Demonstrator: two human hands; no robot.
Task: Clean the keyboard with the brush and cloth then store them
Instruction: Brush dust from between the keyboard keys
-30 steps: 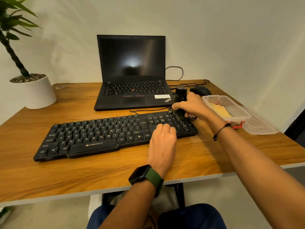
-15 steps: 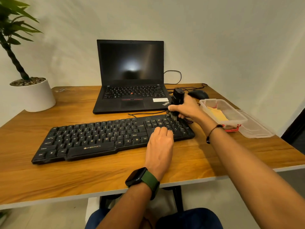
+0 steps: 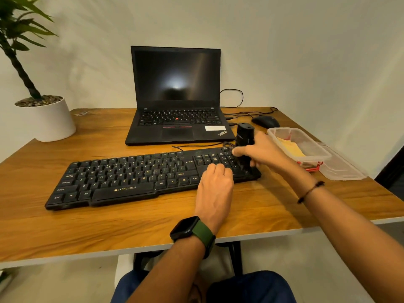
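Keyboard (image 3: 140,176) steadied by left hand (image 3: 215,184), fingers flat on keys near the right end. Just right of it, brush (image 3: 244,138) gripped upright in right hand (image 3: 264,152), sweeping the number pad. Further right, cloth (image 3: 291,147) untouched in open container (image 3: 314,149). Wiping and storing apparently left.

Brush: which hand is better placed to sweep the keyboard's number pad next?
Right. The right hand already grips the brush upright over the number-pad end of the keyboard, while the left hand rests on its front edge, steadying it.
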